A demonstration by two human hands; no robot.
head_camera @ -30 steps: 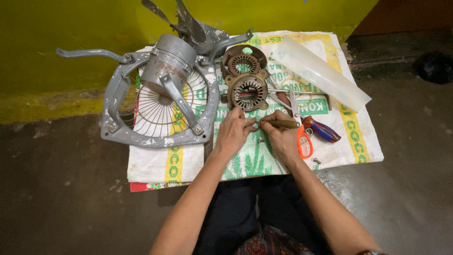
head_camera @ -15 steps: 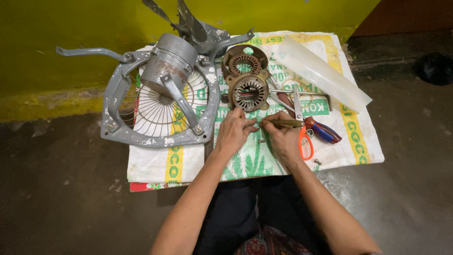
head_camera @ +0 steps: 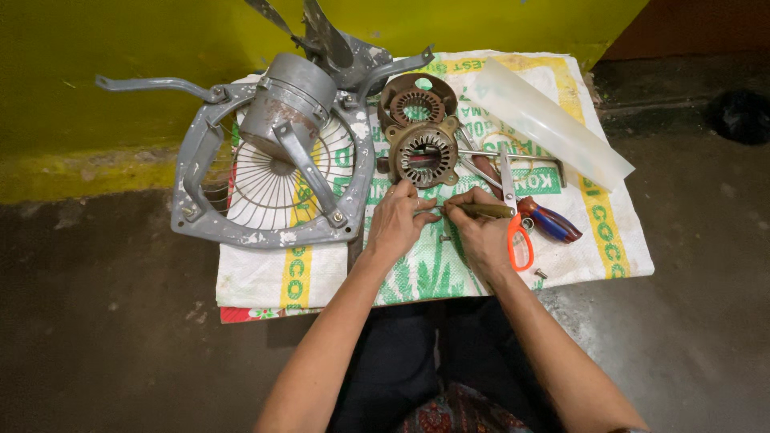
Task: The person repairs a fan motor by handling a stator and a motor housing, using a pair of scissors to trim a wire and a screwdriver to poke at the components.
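A gray fan frame [head_camera: 241, 232] is lying far to the left as the left hand [head_camera: 397, 224] is pinching a small part beside the right hand [head_camera: 479, 232], which is gripping a screwdriver [head_camera: 481, 211] lying crosswise, tip pointing toward the left fingers, just below the stator [head_camera: 423, 154].

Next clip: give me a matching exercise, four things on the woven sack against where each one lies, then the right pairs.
Things:
1. grey fan frame
2. clear plastic sheet
3. scissors
4. brown screwdriver

Places:
A. held in the right hand, tip toward the left hand
B. on the sack's left side, wire guard inside it
C. far right corner, lying at a slant
D. just right of the right hand, orange handles

Pairs: 1-B, 2-C, 3-D, 4-A
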